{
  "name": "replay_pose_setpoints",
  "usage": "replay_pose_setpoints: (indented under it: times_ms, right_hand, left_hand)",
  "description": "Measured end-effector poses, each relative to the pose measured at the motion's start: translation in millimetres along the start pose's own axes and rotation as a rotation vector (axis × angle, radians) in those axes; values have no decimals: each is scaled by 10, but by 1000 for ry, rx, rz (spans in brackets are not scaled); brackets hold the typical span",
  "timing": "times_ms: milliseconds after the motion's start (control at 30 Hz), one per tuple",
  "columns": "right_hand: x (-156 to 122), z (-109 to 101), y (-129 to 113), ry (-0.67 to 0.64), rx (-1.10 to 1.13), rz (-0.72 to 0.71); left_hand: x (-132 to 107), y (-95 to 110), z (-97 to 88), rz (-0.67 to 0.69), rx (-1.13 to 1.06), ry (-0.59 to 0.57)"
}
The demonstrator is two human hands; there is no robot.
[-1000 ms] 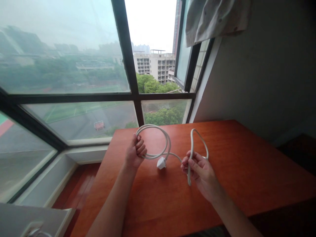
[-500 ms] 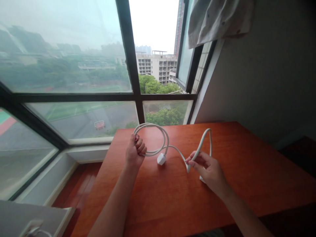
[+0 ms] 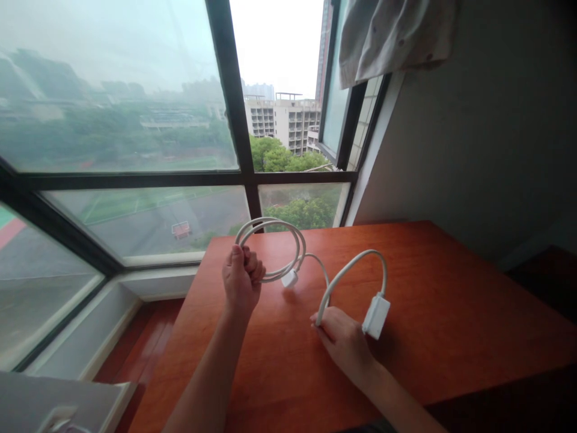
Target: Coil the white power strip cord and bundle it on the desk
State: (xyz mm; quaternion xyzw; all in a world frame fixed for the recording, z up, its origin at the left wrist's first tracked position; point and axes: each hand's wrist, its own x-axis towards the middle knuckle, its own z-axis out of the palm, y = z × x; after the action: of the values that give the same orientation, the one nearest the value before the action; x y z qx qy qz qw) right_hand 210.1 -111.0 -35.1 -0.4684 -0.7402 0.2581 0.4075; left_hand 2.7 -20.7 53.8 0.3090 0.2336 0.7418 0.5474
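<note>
A white power cord [image 3: 369, 252] runs between my two hands above the wooden table. My left hand [image 3: 243, 279] is closed in a fist around its coiled loops, which stand out to the right of the fist. Behind the lower edge of the coil shows a white plug [image 3: 289, 278], partly covered by the loops. Lower and to the right, my right hand [image 3: 345, 337] pinches the cord between thumb and fingers. From that pinch the cord arches up and over to a white rectangular block [image 3: 377, 316], which hangs tilted just right of the hand.
The reddish-brown table [image 3: 279, 373] reaches to the window frame [image 3: 180, 179]. A grey wall [image 3: 451, 150] rises on the right, with a curtain [image 3: 396, 42] hanging near the open window pane. A white ledge [image 3: 162, 281] runs along the window at the left.
My right hand has moved left and down with the cord, and the white block has come up into view beside it. My left hand and the coil have shifted slightly left.
</note>
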Motion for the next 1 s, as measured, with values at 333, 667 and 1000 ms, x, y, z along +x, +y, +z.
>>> replay_pose_setpoints:
  times_ms: [333, 667, 1000]
  right_hand:
    - [145, -46, -84, 31, 131, 194]
    - [312, -280, -116, 17, 424, 312]
    - [606, -758, -306, -23, -56, 206]
  left_hand:
    - [-144, 52, 185, 194, 121, -57]
    - [-185, 132, 288, 395, 196, -32]
    - [-213, 231, 380, 527, 235, -19]
